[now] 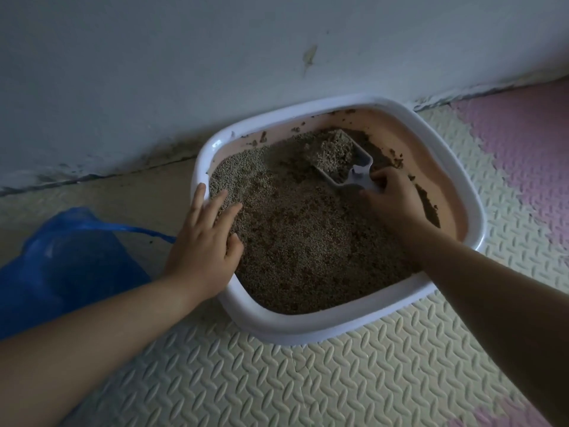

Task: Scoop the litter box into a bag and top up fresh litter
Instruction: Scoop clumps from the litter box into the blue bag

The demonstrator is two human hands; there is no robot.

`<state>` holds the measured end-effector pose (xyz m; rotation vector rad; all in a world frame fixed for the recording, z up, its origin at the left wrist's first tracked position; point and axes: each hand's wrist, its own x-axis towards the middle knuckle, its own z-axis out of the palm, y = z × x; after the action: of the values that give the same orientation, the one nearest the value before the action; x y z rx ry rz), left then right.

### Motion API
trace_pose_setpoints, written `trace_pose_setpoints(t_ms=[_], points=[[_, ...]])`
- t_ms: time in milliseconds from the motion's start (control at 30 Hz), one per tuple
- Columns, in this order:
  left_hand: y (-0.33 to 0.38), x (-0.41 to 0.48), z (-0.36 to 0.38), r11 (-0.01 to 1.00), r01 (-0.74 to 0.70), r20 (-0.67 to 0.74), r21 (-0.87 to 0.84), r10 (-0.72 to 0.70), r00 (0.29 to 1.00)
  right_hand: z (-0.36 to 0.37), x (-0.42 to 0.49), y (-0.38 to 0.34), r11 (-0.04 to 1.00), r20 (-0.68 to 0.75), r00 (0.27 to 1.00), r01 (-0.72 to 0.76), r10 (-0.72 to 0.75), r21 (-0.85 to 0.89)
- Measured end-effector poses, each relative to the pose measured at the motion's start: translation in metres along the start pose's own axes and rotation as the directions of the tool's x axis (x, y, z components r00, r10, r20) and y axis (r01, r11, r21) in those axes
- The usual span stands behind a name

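Left arm reaches in from the lower left, left hand [204, 245] lying flat across the near-left rim of the box [308, 329], fingers straight and relaxed, tips touching the litter [308, 241]. Right arm comes in from the right, right hand [392, 200] curled round the handle of the scoop [358, 177]. The scoop sits low at the far right of the box, heaped with a clump [334, 152], pointing toward the wall [215, 57]. The blue bag [70, 257] lies on the floor, just left of the left forearm.
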<state>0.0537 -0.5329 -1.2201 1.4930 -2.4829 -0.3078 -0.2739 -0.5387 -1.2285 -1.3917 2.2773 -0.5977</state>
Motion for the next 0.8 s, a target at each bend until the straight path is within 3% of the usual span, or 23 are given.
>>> trace_pose_setpoints(t_ms=[167, 800], points=[[0.000, 0.000, -0.001, 1.000, -0.003, 0.010, 0.004, 0.003, 1.000, -0.026, -0.029, 0.002, 0.982, 0.001, 0.983, 0.183, -0.183, 0.045], [-0.001, 0.000, -0.001, 1.000, -0.001, 0.023, 0.029, 0.000, 1.000, -0.040, -0.053, -0.020, 0.958, 0.013, 0.958, 0.288, -0.287, -0.017]])
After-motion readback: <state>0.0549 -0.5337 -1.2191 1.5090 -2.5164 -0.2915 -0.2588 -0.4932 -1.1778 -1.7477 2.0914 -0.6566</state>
